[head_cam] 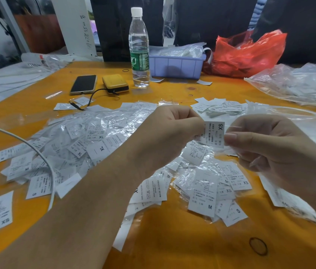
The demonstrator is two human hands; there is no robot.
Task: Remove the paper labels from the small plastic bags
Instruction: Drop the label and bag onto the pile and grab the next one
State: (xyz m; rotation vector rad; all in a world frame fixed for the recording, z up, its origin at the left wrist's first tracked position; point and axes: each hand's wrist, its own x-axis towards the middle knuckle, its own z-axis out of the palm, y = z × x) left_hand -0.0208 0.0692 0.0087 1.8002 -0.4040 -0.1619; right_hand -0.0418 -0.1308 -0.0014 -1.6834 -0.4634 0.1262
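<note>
Head view shows both sets of fingers curled tight on 1 item held above the table: the left hand (169, 131) pinches the left edge of an XS paper label (212, 134), and the right hand (265, 144) pinches the right edge, thumb on top, where a thin film of small plastic bag (234, 127) glints beyond the paper. Whether the label is already partly out of the bag I cannot tell; the clear film is hard to trace.

The step in hand looks like sliding the label free. To do it well, I judge that the 2 grips should be kept apart in what they hold: 1 hand on paper only, the other on film only, pulling straight apart along the label's length so that the paper does not crease or tear. A pinch that catches both layers would just drag the bag along.

Directly below the hands lies a pile of bagged labels (207, 191) marked M, S and XS, and a wider heap (87, 140) spreads to the left. Farther back, just beyond the hands, sits a stack of bare labels (218, 106), likely the place for the freed one. Beyond that on the orange table (172, 239) stand a water bottle (139, 49), a phone (83, 84), a yellow power bank (115, 83), a purple bin (176, 65) and a red bag (248, 53).
</note>
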